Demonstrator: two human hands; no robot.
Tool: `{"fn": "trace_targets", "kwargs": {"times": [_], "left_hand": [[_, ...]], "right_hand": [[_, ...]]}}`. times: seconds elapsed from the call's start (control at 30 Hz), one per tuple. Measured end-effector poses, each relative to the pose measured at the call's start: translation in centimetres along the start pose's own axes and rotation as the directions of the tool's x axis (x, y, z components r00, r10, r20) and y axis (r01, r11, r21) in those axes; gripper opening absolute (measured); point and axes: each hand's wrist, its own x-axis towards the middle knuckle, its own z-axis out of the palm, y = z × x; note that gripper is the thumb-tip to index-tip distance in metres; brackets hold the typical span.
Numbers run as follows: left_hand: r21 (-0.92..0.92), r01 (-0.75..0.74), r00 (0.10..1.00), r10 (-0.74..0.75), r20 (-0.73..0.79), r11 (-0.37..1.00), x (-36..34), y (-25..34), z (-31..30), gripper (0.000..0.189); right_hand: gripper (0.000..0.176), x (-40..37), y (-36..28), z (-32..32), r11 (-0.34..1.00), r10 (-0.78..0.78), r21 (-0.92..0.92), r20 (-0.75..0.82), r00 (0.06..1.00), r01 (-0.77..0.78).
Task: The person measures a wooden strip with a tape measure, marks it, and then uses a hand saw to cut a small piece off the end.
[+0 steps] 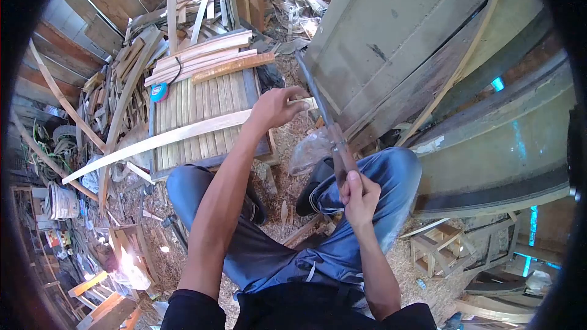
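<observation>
My right hand (361, 197) is closed round the wooden handle of a long tool (336, 137), whose dark metal blade points up and away from me. My left hand (278, 108) is at the right end of a long, pale wooden strip (165, 139), its fingers curled over it, near the blade. The strip slants down to the left across a slatted wooden panel (195, 101). Whether my left fingertips press on the strip is hard to make out.
Planks (202, 55) and a blue tape measure (159, 92) lie on the panel's far part. Large grey boards (391, 36) lean at the right. Scrap wood (122, 67) is piled left. A small wooden frame (437, 247) stands on the shavings-covered floor.
</observation>
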Motion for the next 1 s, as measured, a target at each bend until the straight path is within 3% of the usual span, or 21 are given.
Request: {"fn": "trace_targets", "kwargs": {"times": [0.13,0.2,0.33,0.4,0.5,0.7,0.87,0.9,1.0], "left_hand": [[-0.02,-0.007,1.0,0.006,-0.021,1.0,0.1,-0.6,0.7,0.039],[0.074,-0.096,0.995,0.097,-0.005,0.993,0.1,-0.6,0.8,0.039],[0.018,-0.178,0.98,0.179,-0.087,0.984,0.0,-0.9,0.8,0.04],[0.145,-0.344,0.913,0.367,-0.178,0.928,0.3,-1.3,1.0,0.041],[0.113,-0.254,0.954,0.268,-0.132,0.96,0.3,-1.2,0.9,0.038],[0.066,-0.18,0.975,0.187,-0.12,0.981,0.5,-1.4,1.1,0.04],[0.057,-0.203,0.965,0.209,-0.158,0.978,0.4,-1.6,1.4,0.04],[0.085,-0.207,0.959,0.219,-0.179,0.975,0.5,-1.5,1.4,0.039],[0.069,-0.174,0.968,0.184,-0.172,0.982,1.0,-1.0,0.9,0.029]], "right_hand": [[0.043,-0.1,0.5,0.1,0.997,0.071,0.031,-0.031,0.997,-0.07],[0.044,0.3,0.5,0.1,0.995,0.083,0.049,-0.03,0.996,-0.081],[0.049,0.7,0.4,1.3,0.997,0.072,0.002,-0.025,0.997,-0.072],[0.049,0.7,0.5,1.6,0.996,0.085,-0.011,-0.03,0.996,-0.085],[0.048,0.9,1.4,1.9,0.997,0.067,-0.039,-0.032,0.997,-0.069],[0.046,-0.9,1.0,1.9,0.961,-0.034,-0.274,-0.034,0.999,0.023],[0.045,-3.5,0.1,1.6,0.932,0.026,-0.359,-0.05,0.998,-0.042],[0.044,-3.2,-0.8,2.6,0.927,-0.047,-0.375,-0.054,0.997,0.023],[0.043,-2.4,-0.3,2.8,0.919,-0.033,-0.395,-0.049,0.998,0.011]]}}
